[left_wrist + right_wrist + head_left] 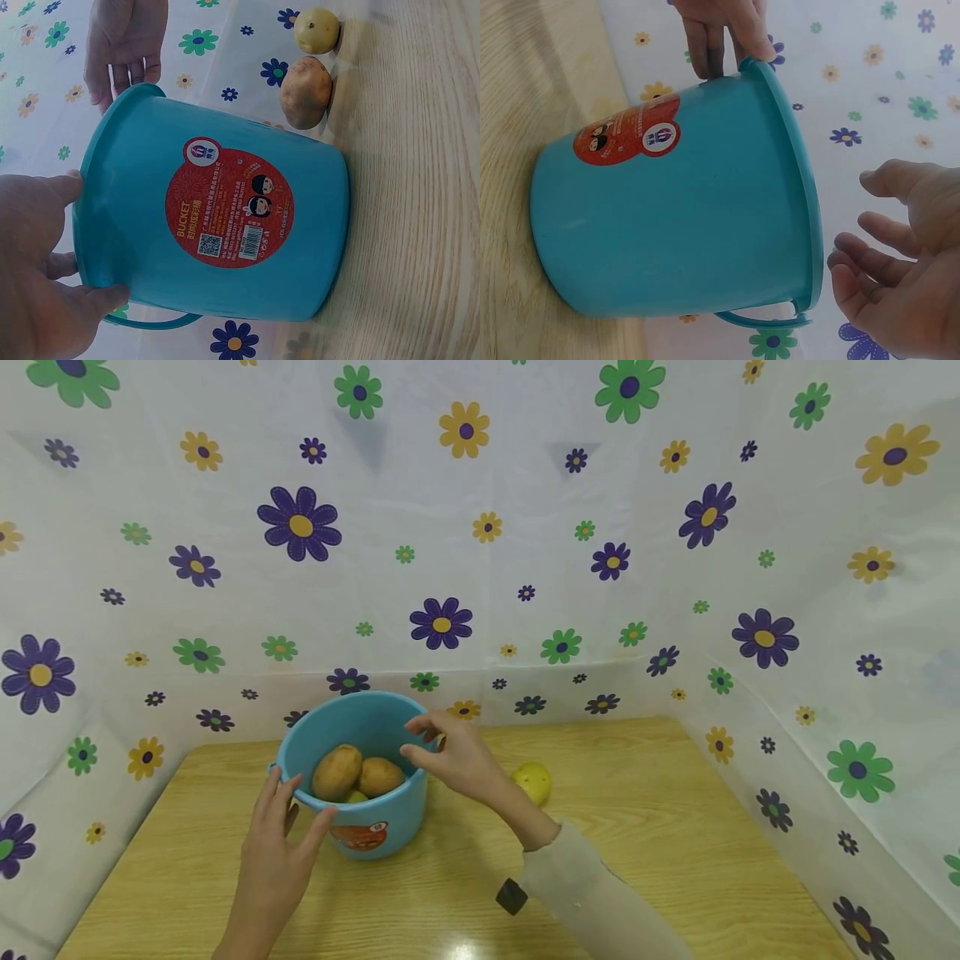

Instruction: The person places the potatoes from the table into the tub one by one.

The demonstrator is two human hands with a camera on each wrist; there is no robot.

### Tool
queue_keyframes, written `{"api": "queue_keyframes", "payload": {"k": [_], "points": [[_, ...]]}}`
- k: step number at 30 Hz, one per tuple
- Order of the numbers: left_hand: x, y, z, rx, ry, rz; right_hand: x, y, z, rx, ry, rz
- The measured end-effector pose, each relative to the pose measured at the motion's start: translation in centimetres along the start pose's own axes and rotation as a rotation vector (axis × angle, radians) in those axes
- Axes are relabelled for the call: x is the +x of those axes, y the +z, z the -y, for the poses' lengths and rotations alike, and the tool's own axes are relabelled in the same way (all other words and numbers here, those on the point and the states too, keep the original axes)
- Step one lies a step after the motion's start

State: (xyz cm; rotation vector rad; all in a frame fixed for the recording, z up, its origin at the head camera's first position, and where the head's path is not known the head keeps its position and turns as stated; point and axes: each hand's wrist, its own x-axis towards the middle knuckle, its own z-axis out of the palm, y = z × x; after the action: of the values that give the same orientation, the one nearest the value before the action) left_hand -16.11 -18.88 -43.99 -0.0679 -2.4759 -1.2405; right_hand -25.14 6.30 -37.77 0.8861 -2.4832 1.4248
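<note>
A blue plastic bucket (382,827) with a red label stands upright on the table. Inside lie two brown potatoes (337,772), and a yellow-green thing (356,797) shows partly beneath them. My left hand (276,835) touches the bucket's near-left rim, its fingers spread and loosely bent. Over the right side of the rim is my right hand (459,756), fingers slightly bent, holding nothing; the right wrist view shows a gap between this hand (900,255) and the bucket.
Right of the bucket, a yellow round fruit-like thing (532,782) rests on the wooden table (630,810). Beside it in the left wrist view sits another brown potato (306,93). A small black block (512,896) appears by the right sleeve. Flower-printed sheeting (495,568) encloses the back and sides.
</note>
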Motion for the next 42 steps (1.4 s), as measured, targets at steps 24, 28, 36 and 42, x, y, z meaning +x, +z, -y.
{"api": "queue_keyframes", "payload": {"k": [24,28,36,42], "points": [[0.0,0.0,-0.1,-0.013,-0.008,0.006,-2.0,-3.3,-0.6,0.071,0.034,-0.116],[0.0,-0.1,-0.3,-0.012,-0.012,0.007,-2.6,-4.0,-1.1,0.054,0.035,-0.127],[0.0,-0.1,-0.3,-0.004,-0.015,0.010,-3.9,-5.1,-1.9,0.027,0.070,-0.133],[0.0,-0.1,-0.4,-0.007,-0.015,0.013,-4.7,-6.0,-2.9,0.006,0.075,-0.156]]}}
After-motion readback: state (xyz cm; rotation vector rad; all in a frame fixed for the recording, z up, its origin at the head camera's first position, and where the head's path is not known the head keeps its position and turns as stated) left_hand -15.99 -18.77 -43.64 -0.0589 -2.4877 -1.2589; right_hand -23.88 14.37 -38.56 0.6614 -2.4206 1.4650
